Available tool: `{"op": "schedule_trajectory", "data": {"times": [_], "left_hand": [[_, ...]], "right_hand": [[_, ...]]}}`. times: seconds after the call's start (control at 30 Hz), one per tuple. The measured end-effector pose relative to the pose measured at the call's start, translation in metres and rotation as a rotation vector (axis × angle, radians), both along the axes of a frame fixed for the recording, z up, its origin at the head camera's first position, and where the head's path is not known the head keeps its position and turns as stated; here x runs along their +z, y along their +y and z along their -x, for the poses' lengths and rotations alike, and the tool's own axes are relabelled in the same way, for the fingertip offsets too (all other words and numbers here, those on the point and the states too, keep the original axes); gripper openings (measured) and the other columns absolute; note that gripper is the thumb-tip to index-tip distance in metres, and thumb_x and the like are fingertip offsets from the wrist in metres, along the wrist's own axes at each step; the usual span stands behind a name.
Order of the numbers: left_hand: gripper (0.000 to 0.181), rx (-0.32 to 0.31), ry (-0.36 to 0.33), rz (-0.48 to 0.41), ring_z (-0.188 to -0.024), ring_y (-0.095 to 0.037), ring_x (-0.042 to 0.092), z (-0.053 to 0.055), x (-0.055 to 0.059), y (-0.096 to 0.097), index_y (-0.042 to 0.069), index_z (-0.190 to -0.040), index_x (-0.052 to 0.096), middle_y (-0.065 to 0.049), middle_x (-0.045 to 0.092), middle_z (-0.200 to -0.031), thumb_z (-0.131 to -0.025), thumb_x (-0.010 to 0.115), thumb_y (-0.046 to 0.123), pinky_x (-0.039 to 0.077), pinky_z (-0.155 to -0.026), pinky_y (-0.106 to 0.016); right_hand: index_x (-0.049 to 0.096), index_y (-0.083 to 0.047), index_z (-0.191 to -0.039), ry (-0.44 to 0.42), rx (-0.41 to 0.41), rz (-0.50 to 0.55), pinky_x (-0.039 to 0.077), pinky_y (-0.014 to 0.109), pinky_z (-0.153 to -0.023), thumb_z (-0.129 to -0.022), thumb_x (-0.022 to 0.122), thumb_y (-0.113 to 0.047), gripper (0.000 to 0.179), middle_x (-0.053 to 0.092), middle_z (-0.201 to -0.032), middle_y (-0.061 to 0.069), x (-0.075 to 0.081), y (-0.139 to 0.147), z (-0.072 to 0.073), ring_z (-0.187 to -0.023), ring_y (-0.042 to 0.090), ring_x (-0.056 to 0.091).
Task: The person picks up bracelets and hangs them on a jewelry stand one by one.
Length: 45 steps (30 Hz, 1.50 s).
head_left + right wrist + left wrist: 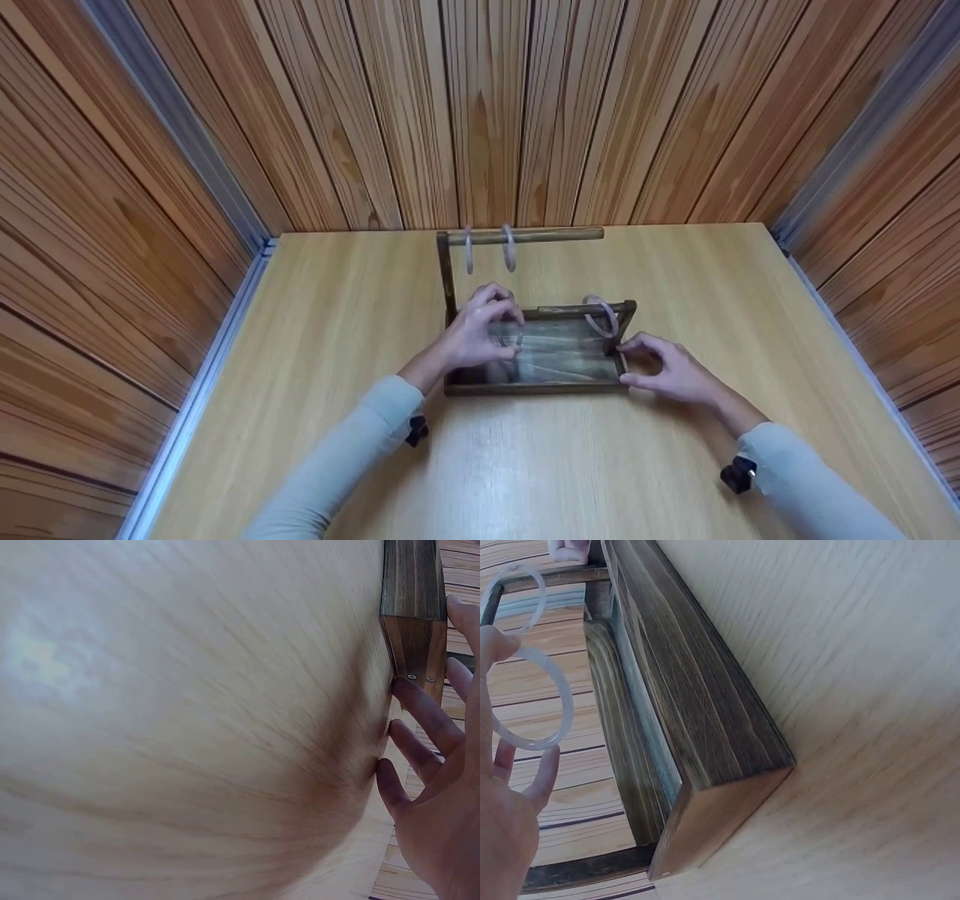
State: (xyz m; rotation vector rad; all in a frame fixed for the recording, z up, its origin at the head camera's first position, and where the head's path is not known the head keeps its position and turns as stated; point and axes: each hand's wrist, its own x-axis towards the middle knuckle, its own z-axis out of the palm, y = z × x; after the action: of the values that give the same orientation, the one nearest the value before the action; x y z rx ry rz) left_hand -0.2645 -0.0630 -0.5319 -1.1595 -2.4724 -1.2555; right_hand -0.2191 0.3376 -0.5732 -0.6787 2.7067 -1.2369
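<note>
A translucent bangle (pixel 562 701) is pinched between the thumb and fingers of my left hand (pixel 480 326), above the left half of a dark wooden stand (pixel 540 388) with a tray-like base. At the stand's right end my right hand (pixel 673 371) touches the frame with fingers spread; in the right wrist view its fingertips lie against the board's end and the table. One bangle (pixel 602 319) hangs on the low bar near its right end. On the raised bar (pixel 562 235) hang two more, a left bangle (pixel 469 251) and a right bangle (pixel 509 249).
The stand rests on a light wooden table (pixel 360 315). A tall post (pixel 447 277) rises at its left and carries the raised bar, whose right end is free. Wood-plank walls (pixel 480 112) with metal corner rails enclose the back and sides.
</note>
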Motion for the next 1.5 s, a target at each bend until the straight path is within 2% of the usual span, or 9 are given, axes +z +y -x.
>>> {"op": "schedule_trajectory", "data": {"times": [0.13,0.27,0.47,0.7,0.93,1.13,1.3,1.5], "left_hand": [[0.036,-0.002,-0.017,-0.026,-0.12,-0.034,0.062,0.001,0.0,0.004,0.005,-0.116,0.076,-0.019,0.061,-0.133,-0.085,0.094,0.008,0.064,-0.096,-0.054],[0.037,-0.005,-0.053,-0.061,-0.119,-0.039,0.064,0.002,0.001,0.008,0.005,-0.118,0.076,-0.02,0.061,-0.134,-0.086,0.093,0.008,0.065,-0.097,-0.057],[0.038,-0.007,-0.087,-0.072,-0.121,-0.034,0.064,0.002,0.005,0.017,0.006,-0.118,0.076,-0.02,0.061,-0.135,-0.085,0.093,0.007,0.067,-0.102,-0.05],[0.037,-0.022,-0.114,-0.084,-0.129,-0.032,0.062,0.002,0.01,0.025,0.003,-0.114,0.075,-0.02,0.06,-0.138,-0.082,0.093,0.004,0.066,-0.104,-0.048],[0.038,-0.029,-0.185,-0.112,-0.139,-0.036,0.059,0.002,0.012,0.029,0.002,-0.116,0.073,-0.022,0.056,-0.141,-0.082,0.091,0.0,0.065,-0.113,-0.056],[0.039,-0.027,-0.144,-0.111,-0.134,-0.036,0.06,0.001,0.012,0.029,0.003,-0.117,0.073,-0.024,0.057,-0.142,-0.083,0.091,0.004,0.066,-0.11,-0.053],[0.038,-0.02,-0.111,-0.115,-0.13,-0.034,0.062,0.0,0.012,0.029,0.004,-0.117,0.074,-0.022,0.058,-0.142,-0.084,0.092,0.006,0.067,-0.107,-0.05],[0.036,-0.028,-0.071,-0.091,-0.125,-0.031,0.063,0.0,0.012,0.033,0.004,-0.116,0.074,-0.021,0.059,-0.138,-0.085,0.092,0.007,0.066,-0.105,-0.047]], "right_hand": [[0.076,-0.01,-0.13,-0.002,-0.007,-0.016,0.043,0.005,-0.11,-0.096,0.091,-0.02,0.038,0.082,-0.133,0.01,0.003,0.001,0.0,-0.131,0.017,0.073],[0.076,-0.01,-0.13,0.008,0.001,-0.018,0.045,0.006,-0.11,-0.096,0.091,-0.02,0.039,0.082,-0.133,0.01,0.002,0.002,0.001,-0.129,0.014,0.072],[0.076,-0.008,-0.129,0.016,-0.004,-0.006,0.042,0.003,-0.109,-0.096,0.091,-0.019,0.038,0.082,-0.133,0.013,0.002,0.002,0.0,-0.129,0.004,0.07],[0.077,-0.01,-0.129,0.009,-0.005,-0.021,0.042,0.003,-0.108,-0.096,0.091,-0.021,0.038,0.082,-0.132,0.011,0.001,0.002,0.001,-0.129,0.002,0.068],[0.077,-0.01,-0.129,-0.01,-0.011,-0.032,0.041,0.002,-0.11,-0.095,0.092,-0.022,0.039,0.082,-0.135,0.01,-0.001,0.001,0.003,-0.133,0.004,0.069],[0.077,-0.013,-0.13,-0.01,-0.018,-0.04,0.04,0.003,-0.11,-0.095,0.092,-0.023,0.039,0.082,-0.136,0.009,-0.002,0.001,0.003,-0.134,0.013,0.07],[0.077,-0.013,-0.13,-0.013,-0.015,-0.043,0.042,0.004,-0.11,-0.095,0.092,-0.024,0.04,0.082,-0.135,0.008,-0.002,0.001,0.003,-0.132,0.007,0.069],[0.077,-0.013,-0.129,-0.009,-0.021,-0.05,0.043,0.005,-0.11,-0.095,0.092,-0.024,0.039,0.082,-0.134,0.008,-0.001,0.002,0.002,-0.131,0.008,0.069]]}}
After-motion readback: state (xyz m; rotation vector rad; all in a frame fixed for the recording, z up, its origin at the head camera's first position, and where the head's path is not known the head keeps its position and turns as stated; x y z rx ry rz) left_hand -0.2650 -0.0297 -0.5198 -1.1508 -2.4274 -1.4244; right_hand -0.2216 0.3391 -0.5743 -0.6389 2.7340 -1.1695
